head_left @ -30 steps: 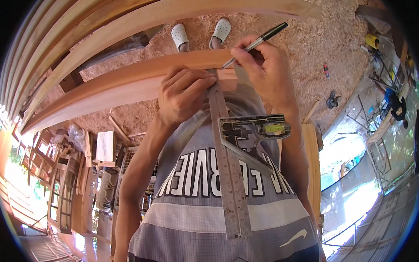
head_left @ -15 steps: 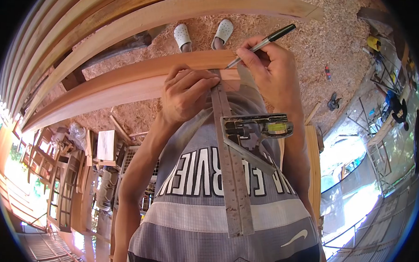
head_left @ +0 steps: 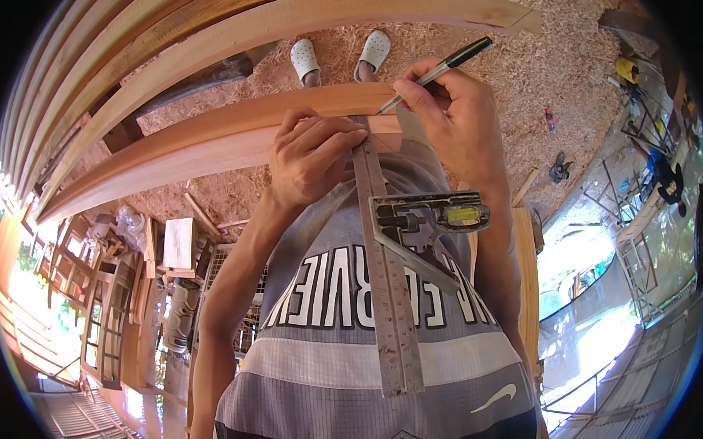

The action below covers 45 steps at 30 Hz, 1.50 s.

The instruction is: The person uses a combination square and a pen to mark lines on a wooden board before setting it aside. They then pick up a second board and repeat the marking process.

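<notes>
1. The combination square (head_left: 387,298) lies centre frame. Its blade runs nearly top to bottom, with the upper end on the wooden plank (head_left: 215,137).
2. The left hand (head_left: 311,156), fingers curled, clamps the blade against the plank.
3. The right hand (head_left: 448,114) pinches a pen (head_left: 438,68), its tip pointing lower left onto the plank.

1. The left hand (head_left: 307,160) covers part of the ruler's (head_left: 385,290) top end.
2. The pen (head_left: 438,70) tip is too small to tell whether it touches the board (head_left: 207,141).
3. The board hides all of the sandals (head_left: 304,59) but their fronts.
4. The ruler covers part of the shirt lettering (head_left: 325,296).
5. The small tools (head_left: 558,166) on the floor are too small to name.
</notes>
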### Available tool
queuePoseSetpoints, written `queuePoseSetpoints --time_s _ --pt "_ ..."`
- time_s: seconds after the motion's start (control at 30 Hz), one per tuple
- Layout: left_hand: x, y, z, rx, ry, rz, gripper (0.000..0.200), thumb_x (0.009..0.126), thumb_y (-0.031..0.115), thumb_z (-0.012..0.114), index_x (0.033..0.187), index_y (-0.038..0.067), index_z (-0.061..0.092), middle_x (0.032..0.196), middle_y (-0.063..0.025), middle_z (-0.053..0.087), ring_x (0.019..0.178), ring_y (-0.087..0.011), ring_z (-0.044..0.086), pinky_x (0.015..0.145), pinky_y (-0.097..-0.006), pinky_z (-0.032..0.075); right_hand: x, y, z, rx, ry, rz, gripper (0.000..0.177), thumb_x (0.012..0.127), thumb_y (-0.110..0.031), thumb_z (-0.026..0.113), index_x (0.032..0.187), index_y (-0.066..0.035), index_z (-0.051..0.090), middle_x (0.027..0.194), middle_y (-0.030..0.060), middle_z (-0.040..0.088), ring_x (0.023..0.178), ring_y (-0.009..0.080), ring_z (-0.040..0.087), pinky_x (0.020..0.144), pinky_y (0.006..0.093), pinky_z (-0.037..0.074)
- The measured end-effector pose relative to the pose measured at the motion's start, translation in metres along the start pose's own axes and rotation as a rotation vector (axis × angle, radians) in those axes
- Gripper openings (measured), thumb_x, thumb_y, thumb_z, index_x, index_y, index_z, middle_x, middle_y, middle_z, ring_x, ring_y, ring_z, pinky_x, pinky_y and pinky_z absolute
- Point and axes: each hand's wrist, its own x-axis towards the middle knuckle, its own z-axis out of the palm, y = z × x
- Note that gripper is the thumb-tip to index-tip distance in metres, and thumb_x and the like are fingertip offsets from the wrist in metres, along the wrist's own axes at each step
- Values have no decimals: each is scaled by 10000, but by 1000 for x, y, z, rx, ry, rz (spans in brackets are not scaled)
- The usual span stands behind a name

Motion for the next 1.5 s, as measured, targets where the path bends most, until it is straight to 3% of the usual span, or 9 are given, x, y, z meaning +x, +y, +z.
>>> queuePoseSetpoints --time_s 0.2,0.27,0.5,0.6,0.67,1.0,1.17,1.23,1.5 --pt "-1 -1 0 -1 -7 -12 304 694 -16 776 982 81 782 995 -12 781 915 -187 746 873 -368 530 1 -2 1 -52 -52 62 215 985 -207 755 970 4 723 732 144 672 568 192 620 559 331 475" --pt "-1 -1 0 -2 -3 -15 308 692 -15 777 983 84 783 999 -10 781 918 -185 746 876 -368 527 1 -1 1 -43 -101 71 189 1014 -185 732 1028 3 720 769 42 701 719 71 647 639 252 498" --pt "-1 0 -2 11 -7 -11 318 692 -19 780 988 100 783 1003 9 780 927 -166 747 856 -353 495 -1 -2 0 -63 -81 49 193 1014 -190 728 1024 3 722 759 50 703 729 81 667 647 262 510" --pt "1 5 -3 5 -10 -26 278 731 -50 764 968 93 789 983 -20 792 908 -177 757 852 -358 491 -3 -3 -1 -79 -79 48 200 1016 -195 723 1022 5 723 766 63 713 736 95 685 653 269 518" --pt "3 6 -4 1 -16 -41 249 769 -82 748 948 83 797 966 -53 804 888 -191 767 853 -363 493 -2 -5 0 -53 -53 65 196 974 -184 760 968 8 725 786 149 701 621 233 661 593 348 496" --pt "3 4 -2 12 -11 -43 254 769 -94 734 939 85 790 968 -47 801 845 -203 741 863 -359 507 1 -3 4 -53 -69 61 194 980 -194 754 983 -1 737 744 165 695 625 255 681 600 352 513" --pt "2 2 -1 -4 -6 -45 253 764 -95 733 933 85 788 967 -48 799 844 -204 737 862 -361 513 3 2 7 -72 -75 3 193 981 -189 740 987 4 732 748 173 712 653 308 698 629 377 526" --pt "0 0 0 27 -11 -19 280 721 -11 734 975 97 779 980 -4 775 896 -182 739 873 -372 499 4 -1 6 -94 -91 3 187 980 -182 737 986 6 732 757 174 720 672 321 709 640 382 532" --pt "0 -1 2 23 -1 -12 265 729 -18 728 962 97 779 970 0 777 872 -184 732 864 -365 494 4 2 9 -135 -97 -8 190 979 -176 731 977 15 725 784 170 745 730 331 744 670 388 549"
